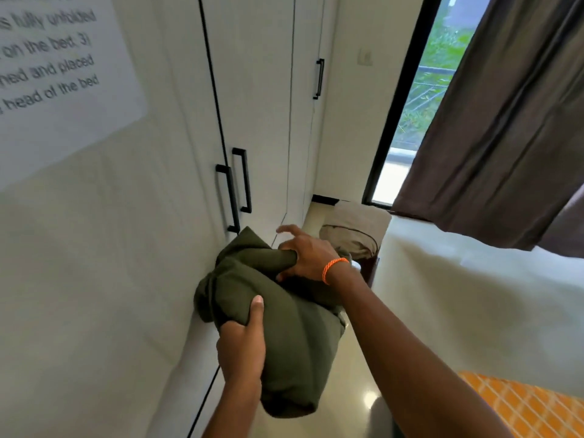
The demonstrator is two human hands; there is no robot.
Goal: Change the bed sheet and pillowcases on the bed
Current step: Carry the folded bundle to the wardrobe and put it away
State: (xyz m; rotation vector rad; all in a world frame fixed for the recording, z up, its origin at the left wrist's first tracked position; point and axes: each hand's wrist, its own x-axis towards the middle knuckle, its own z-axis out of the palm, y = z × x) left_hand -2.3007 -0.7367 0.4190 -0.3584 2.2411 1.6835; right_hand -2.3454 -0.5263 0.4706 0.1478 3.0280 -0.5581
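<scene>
Your left hand was nearest the lens, at six o'clock, its fingers and thumb wrapped round the lower part of the bundled olive-green sheet. The sheet hung in mid-air between both hands, close to the white wardrobe at nine o'clock. Your right hand, with an orange bracelet on the wrist, gripped the bundle's top fold at twelve o'clock, forefinger lifted free. At three o'clock lay the bed in white; beyond it, at one o'clock, hung a brown curtain. A beige bundle sat behind your right hand.
</scene>
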